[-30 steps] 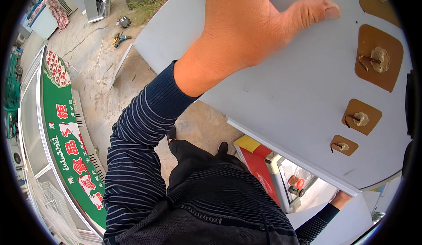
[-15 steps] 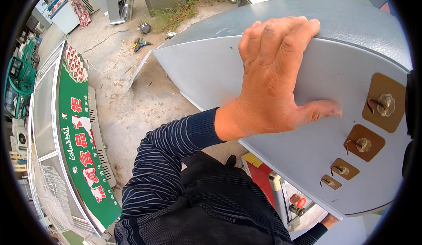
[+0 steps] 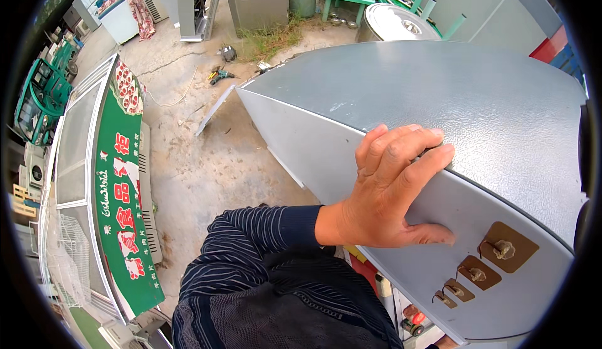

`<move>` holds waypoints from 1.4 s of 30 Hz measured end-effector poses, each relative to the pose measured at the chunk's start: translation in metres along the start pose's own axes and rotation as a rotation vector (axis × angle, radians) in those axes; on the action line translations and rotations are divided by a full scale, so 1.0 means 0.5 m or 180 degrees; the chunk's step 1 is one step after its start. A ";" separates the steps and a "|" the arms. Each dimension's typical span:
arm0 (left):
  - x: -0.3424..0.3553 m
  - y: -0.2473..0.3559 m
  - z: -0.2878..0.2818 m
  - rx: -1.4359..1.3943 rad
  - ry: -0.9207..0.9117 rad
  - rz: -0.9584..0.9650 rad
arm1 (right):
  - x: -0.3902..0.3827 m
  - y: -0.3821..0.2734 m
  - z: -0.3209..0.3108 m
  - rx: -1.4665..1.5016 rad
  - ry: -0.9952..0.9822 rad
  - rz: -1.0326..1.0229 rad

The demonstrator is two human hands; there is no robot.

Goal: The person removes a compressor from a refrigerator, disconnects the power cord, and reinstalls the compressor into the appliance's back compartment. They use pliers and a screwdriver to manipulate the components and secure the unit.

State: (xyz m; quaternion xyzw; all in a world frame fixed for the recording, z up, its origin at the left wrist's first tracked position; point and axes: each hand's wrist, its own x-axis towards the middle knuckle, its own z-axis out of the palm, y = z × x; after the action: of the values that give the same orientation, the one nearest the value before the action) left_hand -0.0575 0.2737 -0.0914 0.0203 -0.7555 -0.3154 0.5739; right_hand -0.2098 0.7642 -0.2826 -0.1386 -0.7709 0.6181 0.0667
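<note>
Left hand (image 3: 395, 189) partly curled on the grey cabinet (image 3: 470, 136), holding its edge: fingers over the corner, thumb spread on the face with hooks (image 3: 503, 247). Cabinet ahead and right of the wearer. Right hand (image 3: 446, 343) mostly hidden at its lower corner; grip can't be told. Drill (image 3: 221, 75) on the ground (image 3: 188, 161) beyond.

left sleeve (image 3: 229, 249): dark navy knit, thin pale stripes, heavily creased. cuff (image 3: 302, 225): plain navy, finely ribbed, wide, close-fitting. front garment (image 3: 232, 324): near-black, one area mesh-textured. trim (image 3: 313, 302): narrow, dark, zip-like. adjoining fabric (image 3: 354, 299): dark, finely lined.
</note>
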 end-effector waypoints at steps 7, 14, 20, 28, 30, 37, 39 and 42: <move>-0.050 0.043 0.043 0.0045 0.0125 0.0034 | 0.012 0.072 0.027 -0.0109 -0.0236 0.0390; -0.107 0.083 0.097 0.0044 0.0219 0.0022 | 0.013 0.137 0.036 -0.0243 -0.0513 0.0762; -0.143 0.115 0.122 0.0105 0.0124 0.0084 | 0.002 0.194 0.055 -0.0346 -0.0828 0.1039; -0.196 0.154 0.149 0.0163 -0.0078 0.0077 | -0.019 0.269 0.068 -0.0547 -0.1298 0.1394; -0.204 0.163 0.155 0.0206 -0.0135 0.0087 | -0.021 0.285 0.073 -0.0595 -0.1409 0.1488; -0.203 0.173 0.176 0.0186 -0.0114 0.0081 | -0.042 0.335 0.084 -0.0793 -0.1796 0.1743; -0.205 0.169 0.176 0.0155 -0.0095 0.0118 | -0.055 0.346 0.089 -0.0894 -0.1969 0.1787; -0.207 0.165 0.166 0.0063 -0.0176 0.0082 | -0.084 0.364 0.111 -0.1032 -0.2202 0.1869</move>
State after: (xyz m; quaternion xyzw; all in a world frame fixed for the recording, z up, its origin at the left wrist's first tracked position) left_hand -0.0678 0.4179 -0.1503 0.0076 -0.7743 -0.3009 0.5566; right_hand -0.1610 0.7358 -0.4689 -0.1452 -0.7626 0.4925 -0.3935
